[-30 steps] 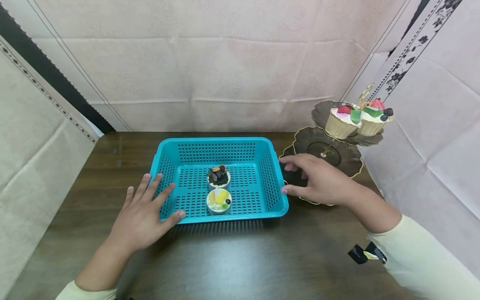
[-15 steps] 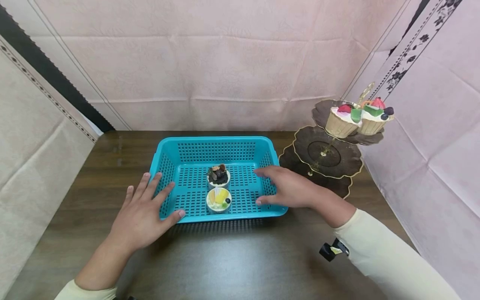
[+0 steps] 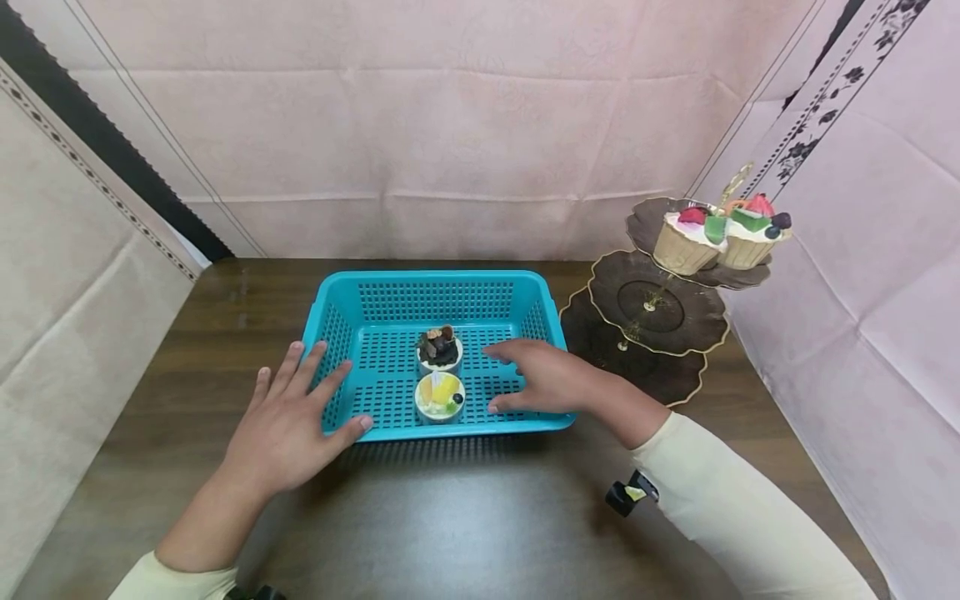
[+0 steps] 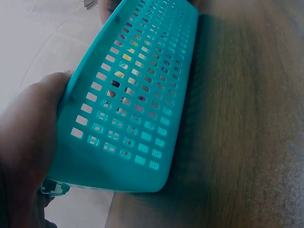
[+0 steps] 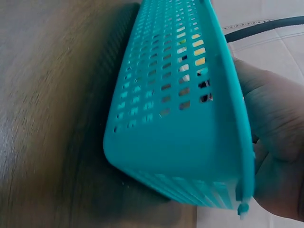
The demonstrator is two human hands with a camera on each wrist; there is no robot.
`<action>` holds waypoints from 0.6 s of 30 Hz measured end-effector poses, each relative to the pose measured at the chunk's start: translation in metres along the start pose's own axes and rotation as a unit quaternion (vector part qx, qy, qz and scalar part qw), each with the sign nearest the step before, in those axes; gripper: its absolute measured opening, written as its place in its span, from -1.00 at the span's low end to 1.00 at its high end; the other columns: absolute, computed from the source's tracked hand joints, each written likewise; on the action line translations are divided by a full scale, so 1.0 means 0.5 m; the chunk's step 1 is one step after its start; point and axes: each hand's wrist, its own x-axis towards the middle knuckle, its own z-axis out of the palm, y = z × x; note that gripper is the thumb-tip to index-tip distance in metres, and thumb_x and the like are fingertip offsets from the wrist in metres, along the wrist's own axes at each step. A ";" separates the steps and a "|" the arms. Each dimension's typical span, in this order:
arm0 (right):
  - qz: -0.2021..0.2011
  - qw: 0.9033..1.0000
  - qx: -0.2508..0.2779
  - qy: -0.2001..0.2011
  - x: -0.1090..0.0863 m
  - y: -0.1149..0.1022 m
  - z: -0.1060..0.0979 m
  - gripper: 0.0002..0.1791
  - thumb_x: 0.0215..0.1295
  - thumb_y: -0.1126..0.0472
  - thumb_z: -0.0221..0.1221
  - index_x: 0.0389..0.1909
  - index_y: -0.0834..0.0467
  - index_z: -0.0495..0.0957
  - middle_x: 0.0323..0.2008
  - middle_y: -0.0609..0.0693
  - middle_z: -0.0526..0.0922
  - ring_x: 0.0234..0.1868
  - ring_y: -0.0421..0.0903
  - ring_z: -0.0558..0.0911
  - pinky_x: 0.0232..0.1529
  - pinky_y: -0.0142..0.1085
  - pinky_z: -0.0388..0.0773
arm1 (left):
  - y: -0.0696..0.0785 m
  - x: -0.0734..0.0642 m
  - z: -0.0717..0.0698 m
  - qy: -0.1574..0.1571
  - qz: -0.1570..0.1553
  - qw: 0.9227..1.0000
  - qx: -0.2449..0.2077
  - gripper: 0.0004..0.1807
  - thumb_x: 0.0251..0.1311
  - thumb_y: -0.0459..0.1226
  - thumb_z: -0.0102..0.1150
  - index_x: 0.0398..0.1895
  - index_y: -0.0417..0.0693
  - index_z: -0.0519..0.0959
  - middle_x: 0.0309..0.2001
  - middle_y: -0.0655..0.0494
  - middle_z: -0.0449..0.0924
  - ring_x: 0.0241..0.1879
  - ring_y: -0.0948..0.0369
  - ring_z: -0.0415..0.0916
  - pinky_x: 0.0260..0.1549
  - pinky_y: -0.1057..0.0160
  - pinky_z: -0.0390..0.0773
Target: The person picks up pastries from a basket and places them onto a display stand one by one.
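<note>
Nearest us, toward the left edge of the counter (image 3: 442, 517), we see the left hand (image 3: 288, 425) lying over the near left corner of the blue basket (image 3: 480, 432), its fingers straight and spread. Toward the counter's right edge, the right hand (image 3: 551, 379) extends over the basket's right wall; its fingers and thumb stand apart with nothing between them, and the gap faces left. We judge that any grasp turns on that gap: just beyond it, inside the basket, stand the yellow-topped cup (image 3: 439, 397), level with the thumb, and behind it the dark-topped cup (image 3: 439, 350), level with the fingertips, so the right hand is nearer to both. We see round, upright cups with no long axis to match, though their row runs toward the counter's far edge, across the basket's length; whether they touch we cannot tell. Farther off, near the counter's far right corner, a tiered stand (image 3: 630, 321) bears two cupcakes (image 3: 685, 257).
</note>
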 end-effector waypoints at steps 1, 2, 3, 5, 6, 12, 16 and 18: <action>0.000 1.000 -0.001 -0.003 0.004 -0.002 0.003 -0.08 0.23 -0.20 0.41 0.49 0.19 0.35 0.31 0.07 0.55 0.27 -0.05 0.55 0.27 -0.06 0.50 | 0.000 0.000 0.000 0.000 0.000 1.000 0.001 0.12 0.21 0.57 -0.33 0.58 -0.02 0.25 0.63 -0.24 -0.16 0.59 -0.17 -0.55 0.36 -0.51 -0.26; 0.000 1.000 -0.002 -0.006 0.008 -0.004 0.005 -0.08 0.24 -0.20 0.41 0.48 0.19 0.35 0.31 0.07 0.55 0.26 -0.04 0.56 0.28 -0.05 0.50 | 0.000 0.000 -0.001 0.000 0.001 1.000 0.001 0.11 0.22 0.57 -0.32 0.58 -0.02 0.25 0.63 -0.24 -0.16 0.59 -0.18 -0.54 0.36 -0.51 -0.25; -0.001 1.000 0.000 -0.009 0.012 -0.006 0.008 -0.09 0.24 -0.18 0.41 0.48 0.20 0.36 0.31 0.08 0.55 0.26 -0.03 0.56 0.27 -0.05 0.50 | 0.000 0.000 -0.001 0.000 0.001 1.000 0.002 0.11 0.22 0.57 -0.31 0.58 -0.01 0.26 0.63 -0.24 -0.16 0.59 -0.18 -0.53 0.36 -0.51 -0.24; 0.000 1.000 -0.001 -0.017 0.020 -0.010 0.014 -0.11 0.25 -0.17 0.41 0.47 0.20 0.37 0.33 0.07 0.54 0.26 -0.02 0.57 0.28 -0.05 0.49 | 0.001 0.000 -0.001 -0.001 0.002 1.000 0.002 0.10 0.23 0.56 -0.31 0.58 -0.01 0.26 0.63 -0.23 -0.16 0.59 -0.19 -0.52 0.36 -0.51 -0.23; 0.001 1.000 -0.002 -0.021 0.023 -0.012 0.016 -0.12 0.26 -0.17 0.41 0.47 0.19 0.37 0.33 0.06 0.53 0.26 -0.03 0.57 0.28 -0.06 0.49 | 0.001 -0.001 -0.002 -0.001 0.002 1.000 0.002 0.10 0.23 0.56 -0.31 0.58 0.00 0.25 0.63 -0.23 -0.16 0.59 -0.19 -0.51 0.36 -0.51 -0.22; 0.006 0.999 -0.020 -0.035 0.041 -0.022 0.031 -0.16 0.25 -0.15 0.42 0.45 0.16 0.41 0.35 0.03 0.53 0.32 -0.05 0.52 0.30 -0.11 0.48 | 0.003 -0.002 -0.002 -0.002 0.001 1.000 0.002 0.12 0.20 0.58 -0.36 0.58 0.00 0.26 0.63 -0.22 -0.17 0.59 -0.21 -0.50 0.36 -0.51 -0.24; 0.001 0.998 -0.034 -0.045 0.052 -0.029 0.038 -0.16 0.26 -0.15 0.41 0.44 0.18 0.42 0.38 0.04 0.50 0.40 -0.02 0.44 0.37 -0.09 0.40 | 0.001 -0.001 -0.002 -0.001 0.001 1.000 0.002 0.12 0.21 0.58 -0.34 0.58 0.00 0.25 0.63 -0.23 -0.17 0.59 -0.20 -0.51 0.36 -0.51 -0.26; 0.003 0.998 -0.044 -0.049 0.059 -0.032 0.041 -0.16 0.25 -0.16 0.41 0.44 0.17 0.42 0.39 0.03 0.49 0.42 -0.02 0.41 0.39 -0.09 0.37 | 0.000 -0.001 -0.002 0.000 0.000 1.000 0.002 0.12 0.21 0.58 -0.33 0.58 0.00 0.25 0.63 -0.23 -0.17 0.59 -0.19 -0.51 0.36 -0.51 -0.27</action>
